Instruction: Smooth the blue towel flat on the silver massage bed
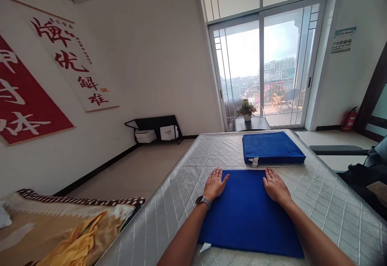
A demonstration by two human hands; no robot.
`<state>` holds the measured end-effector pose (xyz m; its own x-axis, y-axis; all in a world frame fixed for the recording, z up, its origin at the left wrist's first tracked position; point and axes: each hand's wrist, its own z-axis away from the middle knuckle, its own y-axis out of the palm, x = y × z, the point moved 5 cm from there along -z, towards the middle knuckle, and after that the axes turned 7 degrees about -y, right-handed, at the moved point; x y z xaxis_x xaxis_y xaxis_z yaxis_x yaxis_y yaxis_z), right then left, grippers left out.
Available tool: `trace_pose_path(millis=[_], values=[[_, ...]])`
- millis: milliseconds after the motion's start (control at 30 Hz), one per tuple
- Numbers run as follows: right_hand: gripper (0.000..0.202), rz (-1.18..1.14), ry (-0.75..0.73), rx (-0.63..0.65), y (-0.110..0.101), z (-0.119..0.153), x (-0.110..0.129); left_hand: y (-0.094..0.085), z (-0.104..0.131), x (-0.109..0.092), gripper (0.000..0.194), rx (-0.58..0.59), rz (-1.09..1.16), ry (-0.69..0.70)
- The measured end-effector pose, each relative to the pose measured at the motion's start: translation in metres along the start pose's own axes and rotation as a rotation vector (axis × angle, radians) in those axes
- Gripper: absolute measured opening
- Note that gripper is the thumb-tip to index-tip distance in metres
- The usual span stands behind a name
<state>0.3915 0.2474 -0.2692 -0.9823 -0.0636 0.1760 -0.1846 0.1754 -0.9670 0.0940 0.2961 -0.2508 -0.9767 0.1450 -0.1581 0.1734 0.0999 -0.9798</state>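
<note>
Blue cloth (248, 213) is lying flat and folded on the silver quilted cover (208, 147), directly before the person. Small white tag (205, 247) is sticking out at its near edge, toward the left corner.

Left hand (215, 185) is resting palm down at the cloth's far left corner; watch (203, 201) is circling that wrist. Right hand (275, 186) is resting palm down at the far right corner. Fingers of both are lying straight and loose, grasping nothing; thumbs are pointing inward over the cloth. How hard they are pressing, cannot tell.

Stack (272, 145) of folded blue cloth is sitting just beyond, a little to the right, with a narrow strip of cover showing between. White label (254, 161) is hanging at its near edge.

Farther off: potted plant (247, 107) is standing on a black chair (250, 124) before the sliding door (261, 68). Lower left, yellow fabric (81, 237) is lying crumpled over a patterned blanket (27, 217).
</note>
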Motion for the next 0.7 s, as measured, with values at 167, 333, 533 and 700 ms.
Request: trace_pose_path(millis=[167,333,533,700], values=[[0.065,0.033,-0.007,0.027,-0.002,-0.001,0.005,0.001,0.002,0.003,0.084,-0.063,0.013,0.009],[0.062,0.087,-0.020,0.057,-0.011,0.002,0.016,0.000,0.003,0.009,0.083,-0.097,0.032,0.014],[0.061,0.168,0.029,0.001,-0.027,0.017,0.028,-0.002,0.004,0.012,0.083,-0.100,0.044,0.014],[0.064,0.105,-0.016,0.067,-0.024,0.040,0.039,-0.002,0.004,0.013,0.081,-0.104,0.040,0.017]])
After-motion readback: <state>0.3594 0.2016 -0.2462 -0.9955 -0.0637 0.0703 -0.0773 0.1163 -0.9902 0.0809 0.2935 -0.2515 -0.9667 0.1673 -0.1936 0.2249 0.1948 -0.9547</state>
